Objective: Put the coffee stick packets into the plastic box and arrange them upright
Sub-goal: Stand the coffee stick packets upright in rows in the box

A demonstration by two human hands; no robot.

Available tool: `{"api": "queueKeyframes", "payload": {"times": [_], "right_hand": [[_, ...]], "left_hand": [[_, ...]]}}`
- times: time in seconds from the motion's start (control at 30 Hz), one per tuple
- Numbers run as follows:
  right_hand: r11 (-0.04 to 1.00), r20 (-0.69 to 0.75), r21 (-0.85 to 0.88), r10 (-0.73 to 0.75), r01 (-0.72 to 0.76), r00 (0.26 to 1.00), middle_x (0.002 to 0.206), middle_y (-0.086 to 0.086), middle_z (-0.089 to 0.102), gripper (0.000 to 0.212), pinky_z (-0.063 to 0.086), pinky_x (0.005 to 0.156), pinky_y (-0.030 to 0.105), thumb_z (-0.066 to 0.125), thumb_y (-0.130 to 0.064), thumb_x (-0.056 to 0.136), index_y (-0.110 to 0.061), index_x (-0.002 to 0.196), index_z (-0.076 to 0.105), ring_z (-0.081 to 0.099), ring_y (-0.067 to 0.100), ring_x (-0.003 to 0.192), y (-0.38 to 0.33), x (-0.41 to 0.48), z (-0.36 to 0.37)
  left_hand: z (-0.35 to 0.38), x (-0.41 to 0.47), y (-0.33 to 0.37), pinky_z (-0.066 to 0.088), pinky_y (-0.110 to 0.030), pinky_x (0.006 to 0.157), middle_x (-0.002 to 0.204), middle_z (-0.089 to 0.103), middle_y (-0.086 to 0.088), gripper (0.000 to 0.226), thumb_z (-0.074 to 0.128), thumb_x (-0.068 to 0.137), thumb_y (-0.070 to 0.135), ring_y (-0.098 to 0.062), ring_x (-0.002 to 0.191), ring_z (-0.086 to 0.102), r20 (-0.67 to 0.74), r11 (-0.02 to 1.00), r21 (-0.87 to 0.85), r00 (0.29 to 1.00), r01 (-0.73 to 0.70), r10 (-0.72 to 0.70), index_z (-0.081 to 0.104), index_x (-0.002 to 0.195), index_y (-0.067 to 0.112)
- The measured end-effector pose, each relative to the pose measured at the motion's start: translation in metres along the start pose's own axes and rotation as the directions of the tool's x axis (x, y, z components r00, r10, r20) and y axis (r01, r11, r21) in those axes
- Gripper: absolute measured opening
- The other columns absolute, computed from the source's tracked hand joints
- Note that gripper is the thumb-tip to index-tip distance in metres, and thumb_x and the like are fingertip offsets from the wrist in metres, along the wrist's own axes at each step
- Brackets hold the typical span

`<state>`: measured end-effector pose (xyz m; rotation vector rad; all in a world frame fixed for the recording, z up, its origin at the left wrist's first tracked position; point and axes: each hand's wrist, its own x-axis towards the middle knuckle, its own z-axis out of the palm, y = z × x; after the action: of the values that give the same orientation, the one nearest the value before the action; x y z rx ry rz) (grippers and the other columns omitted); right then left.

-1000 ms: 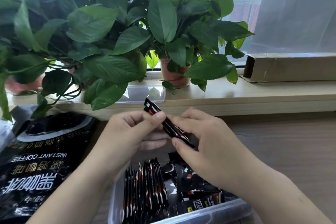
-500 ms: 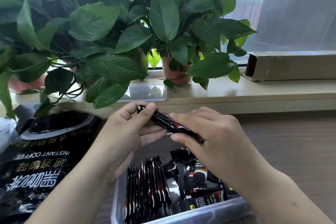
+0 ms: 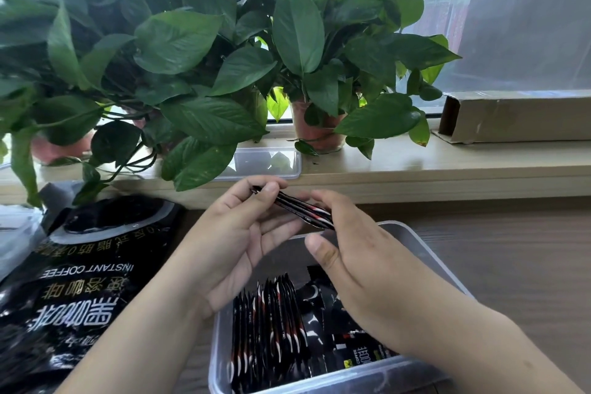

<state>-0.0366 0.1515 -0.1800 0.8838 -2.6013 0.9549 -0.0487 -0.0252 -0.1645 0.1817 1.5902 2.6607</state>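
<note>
A small bundle of black-and-red coffee stick packets [image 3: 300, 209] lies nearly level in the air above the far end of the clear plastic box [image 3: 425, 246]. My left hand [image 3: 236, 233] pinches its left end between thumb and fingers. My right hand [image 3: 358, 262] holds its right end with the fingers, thumb spread below. Inside the box, a row of upright packets [image 3: 271, 326] stands at the left, and loose packets [image 3: 332, 320] lie flat at the right, partly hidden under my right wrist.
A large black instant coffee bag [image 3: 73, 281] lies left of the box on the wooden table. On the sill behind stand potted plants [image 3: 303, 51], a clear lid [image 3: 265, 163] and a long cardboard box [image 3: 518, 115].
The bundle has tilted from steeply slanted to nearly level and moved slightly away from me. My right thumb has come off it and spread open.
</note>
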Motion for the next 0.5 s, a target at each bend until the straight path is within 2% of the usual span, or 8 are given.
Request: {"api": "queueKeyframes", "payload": {"times": [0.1, 0.2, 0.3, 0.37, 0.43, 0.5], "right_hand": [[0.996, -0.104, -0.061, -0.079, 0.072, 0.991, 0.125, -0.025, 0.048, 0.043, 0.039, 0.099, 0.016, 0.026, -0.048, 0.103, -0.042, 0.144, 0.037, 0.045, -0.005, 0.117, 0.005, 0.003, -0.002], [0.982, -0.186, -0.164, -0.121, 0.091, 0.975, 0.109, -0.014, 0.056, 0.048, 0.050, 0.085, 0.022, 0.043, -0.050, 0.097, -0.029, 0.137, 0.057, 0.055, 0.004, 0.099, 0.009, 0.005, -0.009], [0.965, -0.275, -0.233, -0.183, 0.119, 0.944, 0.099, -0.008, 0.065, 0.034, 0.048, 0.074, 0.012, 0.071, -0.032, 0.088, -0.019, 0.119, 0.073, 0.061, 0.009, 0.088, 0.008, 0.003, -0.014], [0.967, -0.301, -0.215, -0.196, 0.134, 0.933, 0.095, -0.007, 0.068, 0.031, 0.048, 0.068, 0.011, 0.076, -0.027, 0.083, -0.018, 0.113, 0.075, 0.063, 0.009, 0.083, 0.003, 0.001, -0.013], [0.973, -0.310, -0.193, -0.185, 0.129, 0.932, 0.089, -0.005, 0.069, 0.028, 0.056, 0.066, 0.026, 0.072, -0.028, 0.082, -0.017, 0.107, 0.077, 0.064, 0.012, 0.079, -0.002, 0.000, -0.010], [0.977, -0.310, -0.178, -0.173, 0.122, 0.935, 0.082, -0.003, 0.068, 0.021, 0.055, 0.065, 0.033, 0.071, -0.027, 0.081, -0.015, 0.097, 0.078, 0.064, 0.014, 0.073, -0.004, 0.000, -0.007]], "left_hand": [[-0.002, 0.001, 0.002, 0.060, -0.025, 0.068, 0.115, 0.068, -0.031, 0.017, 0.059, 0.084, 0.017, -0.026, 0.091, 0.074, 0.010, 1.000, -0.006, 1.000, -0.007, 0.007, 0.063, 0.098, 0.009], [-0.003, 0.002, 0.002, 0.061, -0.027, 0.072, 0.111, 0.070, -0.029, 0.016, 0.060, 0.083, 0.018, -0.027, 0.092, 0.074, -0.012, 0.997, 0.067, 0.999, -0.048, 0.049, 0.062, 0.095, 0.009], [-0.004, 0.002, 0.000, 0.061, -0.029, 0.073, 0.105, 0.072, -0.028, 0.016, 0.061, 0.084, 0.019, -0.030, 0.091, 0.075, -0.019, 0.987, 0.143, 0.996, -0.079, 0.082, 0.062, 0.095, 0.008], [-0.002, 0.000, 0.001, 0.060, -0.028, 0.069, 0.100, 0.074, -0.026, 0.016, 0.061, 0.084, 0.019, -0.029, 0.086, 0.076, -0.005, 0.978, 0.188, 0.996, -0.088, 0.090, 0.061, 0.095, 0.007], [0.000, -0.003, 0.003, 0.060, -0.026, 0.066, 0.098, 0.075, -0.025, 0.016, 0.061, 0.084, 0.019, -0.026, 0.080, 0.076, 0.022, 0.972, 0.216, 0.996, -0.090, 0.088, 0.062, 0.095, 0.007], [0.001, -0.005, 0.003, 0.059, -0.025, 0.065, 0.096, 0.075, -0.024, 0.016, 0.061, 0.083, 0.019, -0.025, 0.080, 0.076, 0.051, 0.966, 0.244, 0.995, -0.091, 0.081, 0.063, 0.094, 0.008]]}}
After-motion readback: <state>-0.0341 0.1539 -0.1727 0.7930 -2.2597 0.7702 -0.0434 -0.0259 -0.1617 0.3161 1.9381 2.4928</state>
